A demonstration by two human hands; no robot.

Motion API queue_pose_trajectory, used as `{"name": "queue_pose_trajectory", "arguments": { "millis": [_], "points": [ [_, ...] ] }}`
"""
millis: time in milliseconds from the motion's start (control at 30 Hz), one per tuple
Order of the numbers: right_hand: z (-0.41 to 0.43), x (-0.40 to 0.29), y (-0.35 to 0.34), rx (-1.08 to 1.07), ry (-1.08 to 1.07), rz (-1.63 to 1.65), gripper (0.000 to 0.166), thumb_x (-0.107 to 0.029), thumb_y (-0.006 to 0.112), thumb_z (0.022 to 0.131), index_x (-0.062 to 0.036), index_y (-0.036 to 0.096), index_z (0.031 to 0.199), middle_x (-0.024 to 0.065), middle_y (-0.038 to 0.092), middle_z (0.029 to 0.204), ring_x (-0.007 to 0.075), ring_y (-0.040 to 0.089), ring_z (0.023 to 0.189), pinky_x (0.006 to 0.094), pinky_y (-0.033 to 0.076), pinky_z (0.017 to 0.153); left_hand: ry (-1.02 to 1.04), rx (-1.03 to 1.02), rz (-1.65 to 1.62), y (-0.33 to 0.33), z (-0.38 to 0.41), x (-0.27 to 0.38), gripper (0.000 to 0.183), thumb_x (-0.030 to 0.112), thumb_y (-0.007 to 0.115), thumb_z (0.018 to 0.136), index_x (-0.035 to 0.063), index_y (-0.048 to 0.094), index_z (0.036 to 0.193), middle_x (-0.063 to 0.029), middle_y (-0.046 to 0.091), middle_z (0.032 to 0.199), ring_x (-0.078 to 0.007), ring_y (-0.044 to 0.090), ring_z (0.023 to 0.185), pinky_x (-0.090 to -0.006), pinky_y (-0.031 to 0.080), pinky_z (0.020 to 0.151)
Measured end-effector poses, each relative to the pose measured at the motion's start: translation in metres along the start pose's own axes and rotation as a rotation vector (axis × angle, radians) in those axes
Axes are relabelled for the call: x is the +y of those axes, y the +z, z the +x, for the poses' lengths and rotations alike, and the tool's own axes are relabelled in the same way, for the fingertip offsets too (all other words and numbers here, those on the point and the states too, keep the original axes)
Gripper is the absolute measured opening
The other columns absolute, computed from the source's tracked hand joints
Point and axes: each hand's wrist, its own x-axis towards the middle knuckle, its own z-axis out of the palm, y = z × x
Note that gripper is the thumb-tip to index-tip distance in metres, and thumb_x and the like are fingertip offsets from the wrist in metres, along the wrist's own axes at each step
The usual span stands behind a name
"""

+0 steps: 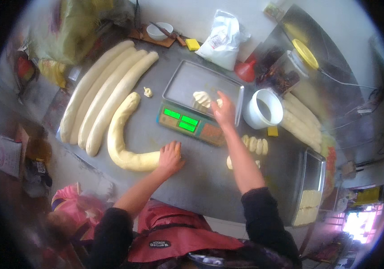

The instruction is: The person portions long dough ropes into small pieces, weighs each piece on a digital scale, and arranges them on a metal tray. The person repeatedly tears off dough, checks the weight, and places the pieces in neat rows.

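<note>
A thick curved rope of pale dough [119, 144] lies on the metal worktop. My left hand [171, 158] closes over its near right end, fingers together. My right hand [225, 109] is over the right front part of the steel pan [192, 75] of a digital scale [181, 122] with green lit displays. Between its thumb and forefinger shows a small piece of dough [219, 102]; whether they grip it is unclear. Just left of those fingers, a larger ridged dough piece [202, 99] rests on the pan.
Several long dough rolls [111, 97] lie at left, near a dough scrap [148, 91]. Right of the scale stand a white bucket [263, 109] and a red funnel [245, 70]. Cut dough pieces [255, 145] lie beside my right forearm. A metal tray [314, 168] holds flat dough slabs.
</note>
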Motion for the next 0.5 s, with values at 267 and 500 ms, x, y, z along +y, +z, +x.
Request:
{"name": "queue_pose_trajectory", "arguments": {
  "millis": [267,500],
  "points": [
    [-0.013,0.06,-0.048,-0.257,0.485,0.4,0.05,-0.011,0.063,0.07,-0.0004,0.049,0.117,0.014,0.057,0.104,0.0286,0.057,0.093,0.0376,0.047,0.083,0.092,-0.312,0.051,-0.038,-0.012,-0.017,0.105,0.054,0.079,0.053,0.0051,0.034,0.134,-0.0111,0.049,0.119,-0.0293,0.045,0.113,-0.0457,0.034,0.095],
    [-0.134,0.12,-0.175,0.308,0.917,1.251,0.043,-0.039,0.05,0.089,-0.004,0.051,0.115,0.0131,0.061,0.104,0.0262,0.061,0.084,0.0358,0.048,0.072,0.048,-0.171,0.139,-0.018,-0.011,-0.029,0.094,0.05,0.08,0.052,0.0054,0.042,0.126,-0.0107,0.05,0.113,-0.0297,0.048,0.104,-0.0426,0.039,0.087]
  ]
}}
